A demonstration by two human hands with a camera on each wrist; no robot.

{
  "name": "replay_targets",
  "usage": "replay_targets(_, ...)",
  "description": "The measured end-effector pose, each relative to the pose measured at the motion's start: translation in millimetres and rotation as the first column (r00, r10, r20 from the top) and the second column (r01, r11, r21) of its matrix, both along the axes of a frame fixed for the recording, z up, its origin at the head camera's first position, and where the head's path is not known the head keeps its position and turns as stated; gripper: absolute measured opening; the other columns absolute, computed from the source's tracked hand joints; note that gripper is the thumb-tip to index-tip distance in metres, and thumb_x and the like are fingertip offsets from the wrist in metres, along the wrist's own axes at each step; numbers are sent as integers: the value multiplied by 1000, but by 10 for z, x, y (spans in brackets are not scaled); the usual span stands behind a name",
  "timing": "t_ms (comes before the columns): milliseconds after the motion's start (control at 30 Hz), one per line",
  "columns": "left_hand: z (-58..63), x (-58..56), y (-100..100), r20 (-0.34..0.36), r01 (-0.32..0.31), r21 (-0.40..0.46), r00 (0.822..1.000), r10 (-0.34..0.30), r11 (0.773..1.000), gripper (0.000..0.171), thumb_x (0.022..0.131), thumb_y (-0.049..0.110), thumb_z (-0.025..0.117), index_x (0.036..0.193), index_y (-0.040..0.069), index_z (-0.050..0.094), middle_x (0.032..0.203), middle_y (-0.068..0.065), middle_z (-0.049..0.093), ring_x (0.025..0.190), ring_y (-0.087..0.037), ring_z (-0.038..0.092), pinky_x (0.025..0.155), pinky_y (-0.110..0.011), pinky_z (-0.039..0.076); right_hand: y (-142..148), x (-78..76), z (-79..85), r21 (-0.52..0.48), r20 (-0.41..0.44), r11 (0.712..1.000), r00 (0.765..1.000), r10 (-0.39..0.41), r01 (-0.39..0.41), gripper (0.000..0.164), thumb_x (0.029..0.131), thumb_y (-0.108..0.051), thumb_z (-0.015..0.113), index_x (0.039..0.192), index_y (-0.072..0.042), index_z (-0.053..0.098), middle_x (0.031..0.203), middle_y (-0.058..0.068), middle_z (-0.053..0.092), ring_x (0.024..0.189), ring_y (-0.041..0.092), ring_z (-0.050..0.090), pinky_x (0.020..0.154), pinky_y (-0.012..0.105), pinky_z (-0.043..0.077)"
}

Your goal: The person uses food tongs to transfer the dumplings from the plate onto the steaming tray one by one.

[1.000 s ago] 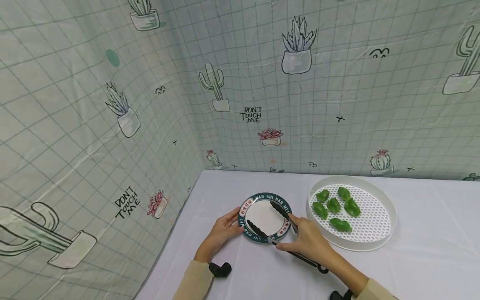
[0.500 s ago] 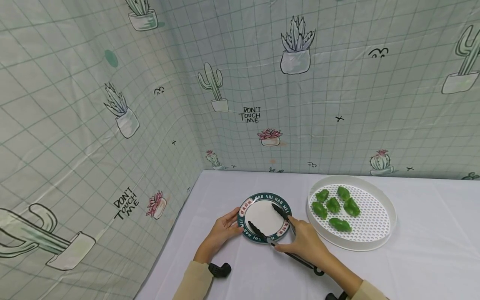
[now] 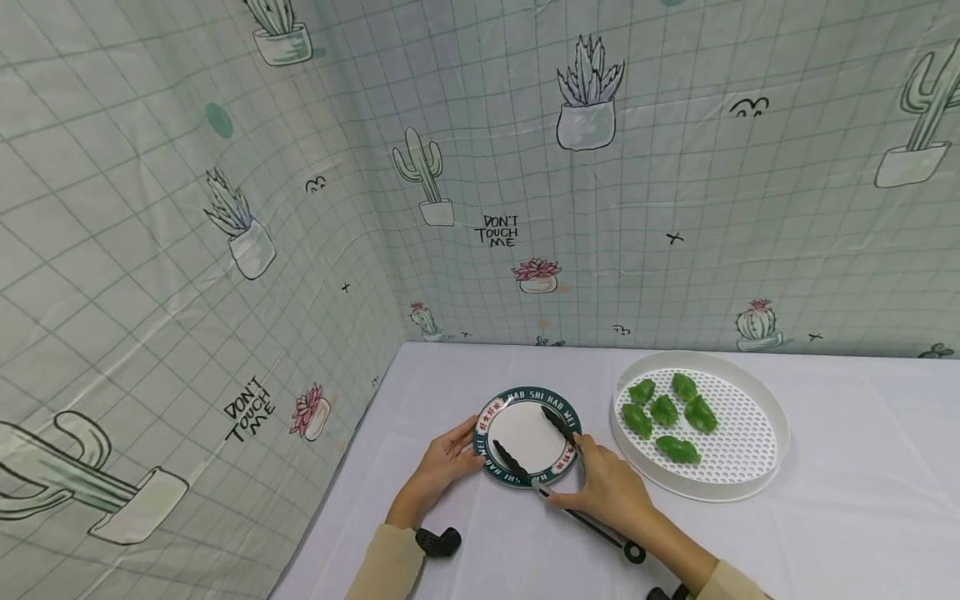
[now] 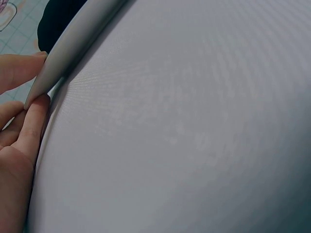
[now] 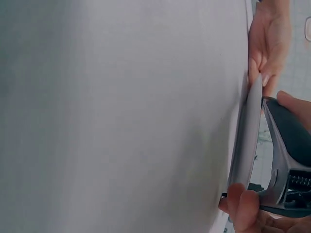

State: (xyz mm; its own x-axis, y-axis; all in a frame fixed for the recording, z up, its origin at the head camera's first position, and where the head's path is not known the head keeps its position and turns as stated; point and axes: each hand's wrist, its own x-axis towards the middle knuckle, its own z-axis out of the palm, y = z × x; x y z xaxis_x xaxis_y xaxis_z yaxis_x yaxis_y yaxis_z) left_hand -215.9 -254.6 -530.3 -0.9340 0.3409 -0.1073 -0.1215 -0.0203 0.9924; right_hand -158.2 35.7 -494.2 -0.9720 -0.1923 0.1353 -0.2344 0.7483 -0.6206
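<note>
Plate [image 3: 525,429] with a green rim sits on the white surface [image 3: 480,367]; the left hand [image 3: 448,458] pinches its left edge. Black tongs [image 3: 551,454] lie spread over it, clasped in the right hand's [image 3: 611,492] grip. Further right, a white tray [image 3: 772,417] holds green dumplings [image 3: 667,412].

In the left wrist view the plate [image 4: 73,43] shows only its underside rim, the top lost past the upper edge, and the left hand [image 4: 17,136] is cut off at the left and bottom edges; the lettering on the plate's band is too small to read fully in the head view. In the right wrist view the tongs [image 5: 289,160] run off the right edge, and the right hand [image 5: 248,208] shows only as fingertips at the bottom.
</note>
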Motion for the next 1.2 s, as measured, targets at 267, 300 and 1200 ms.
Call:
replay_targets(267,4,1,2,3,6,4,1000,-6,1000,78,87,-11,67,153,-6,28,157,-26,28,144,-34,32,111,-28,38,-9,16,35,19,72,999,997,28,-29,106,63,-50,91,136,12,45,115,30,62,91,42,66,64,49,59)
replay_targets(300,6,2,4,2,7,5,1000,-7,1000,78,87,-11,67,153,-6,28,157,-26,28,144,-34,32,111,-28,38,-5,19,40,20,77,999,996,34,-36,107,63,-51,91,136,12,44,115,31,61,90,42,66,63,49,58)
replay_targets(1200,62,-12,-8,-13,-1,-84,1000,0,996,78,88,-3,70,153,-7,27,159,-21,27,146,-34,27,113,-27,34,760,161,429,-269,96,955,984,152,-122,71,93,-33,72,144,4,38,99,10,60,78,14,57,61,26,52)
